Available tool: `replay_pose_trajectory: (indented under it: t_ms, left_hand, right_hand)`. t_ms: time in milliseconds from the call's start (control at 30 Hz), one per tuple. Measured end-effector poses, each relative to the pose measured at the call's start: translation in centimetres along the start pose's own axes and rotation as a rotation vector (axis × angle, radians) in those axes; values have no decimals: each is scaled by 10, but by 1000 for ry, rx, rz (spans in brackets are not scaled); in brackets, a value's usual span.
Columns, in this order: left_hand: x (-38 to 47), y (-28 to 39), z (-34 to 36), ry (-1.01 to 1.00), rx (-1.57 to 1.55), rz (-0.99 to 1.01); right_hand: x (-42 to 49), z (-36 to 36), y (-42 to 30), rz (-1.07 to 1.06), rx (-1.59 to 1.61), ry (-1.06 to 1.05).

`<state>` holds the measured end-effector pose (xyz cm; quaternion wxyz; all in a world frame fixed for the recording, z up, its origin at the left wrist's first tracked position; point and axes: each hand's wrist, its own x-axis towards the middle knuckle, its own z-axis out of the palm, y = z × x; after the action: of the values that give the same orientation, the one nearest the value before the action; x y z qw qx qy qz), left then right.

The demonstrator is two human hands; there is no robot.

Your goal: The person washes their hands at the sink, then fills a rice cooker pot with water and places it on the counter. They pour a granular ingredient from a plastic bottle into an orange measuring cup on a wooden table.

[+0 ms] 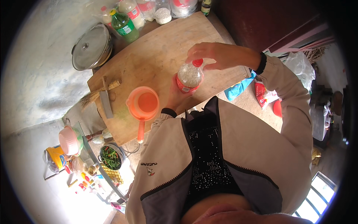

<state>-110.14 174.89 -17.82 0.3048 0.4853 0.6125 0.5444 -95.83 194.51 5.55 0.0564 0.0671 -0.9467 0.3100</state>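
Note:
A clear plastic bottle (190, 76) with a red cap and a red label stands over the wooden board, tilted slightly in the view. My left hand (179, 94) is wrapped around its labelled lower part. Around the red cap (197, 62), my right hand (214, 56) curves with thumb and fingers apart; whether a fingertip touches the cap I cannot tell. An orange plastic dipper (144, 103) with a long handle sits on the board beside my left wrist. Farther left lie a cleaver (106, 104) and a straw brush (114, 84).
The large wooden board (165, 50) carries these things. At its far edge stand a lidded pan (91, 47), a green bottle (125, 27) and several bagged containers. Lower left, a pot of green and red peppers (111, 157) stands near a shelf. A dark red cabinet (260, 19) borders the right.

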Motion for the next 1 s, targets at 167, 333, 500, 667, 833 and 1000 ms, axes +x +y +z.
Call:
replay_pose_trajectory:
  t_ms: [167,333,500,667,833,1000]
  left_hand:
    - [0,3,0,-15,-63,-33]
    - [0,4,-2,-12,-29,-20]
    - [-2,8,-11,-25,-60,-85]
    - [-1,11,-8,-47,-26,-97]
    - [-5,8,-2,27,-95,-46]
    - [-16,6,-6,4,-94,-93]
  right_hand:
    - [8,3,-7,362,-354,-208]
    - [13,-2,5,86,-226,-173]
    - [2,-19,42,-63,-74,96]
    - [-37,55,121,348,206,395]
    - [-82,212,187,681,72,466]
    - [-100,284,202,652,-83,668]
